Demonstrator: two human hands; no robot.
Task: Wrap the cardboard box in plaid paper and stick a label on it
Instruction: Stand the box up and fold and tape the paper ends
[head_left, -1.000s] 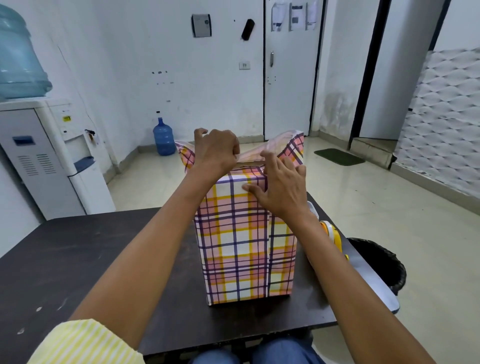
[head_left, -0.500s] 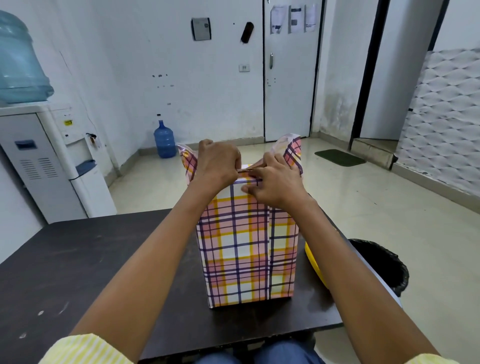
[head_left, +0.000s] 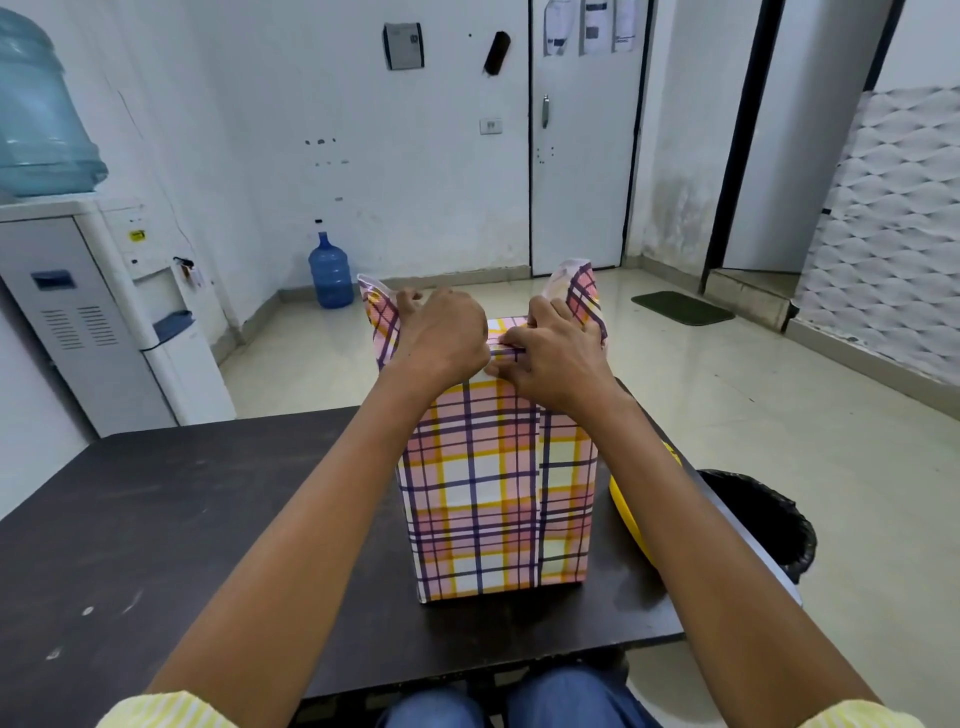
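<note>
Plaid paper (head_left: 493, 483) in pink, yellow and purple covered the sides of the box (head_left: 566, 493), which stood upright on the dark bench (head_left: 182, 519), towards its right end and close to the near edge. A seam in the paper ran down the near face, right of centre. At the top, two flaps of paper stood up, one at the left corner and one at the right.

Both hands were at the top of the box, between those flaps, touching each other. The left hand (head_left: 441, 338) was curled over the folded paper at the near top edge, knuckles up, its fingertips hidden behind the back of the hand. The right hand (head_left: 556, 358) pinched a narrow fold of paper just beside it, fingers bent and thumb tucked under.

Something yellow (head_left: 631, 519) lay on the bench just right of the box, mostly hidden by the right forearm. A black bin (head_left: 763, 519) stood on the floor beyond the bench's right end. A water dispenser (head_left: 104, 322) stood at the left wall, and a blue bottle (head_left: 331, 270) sat on the floor by the far wall.
</note>
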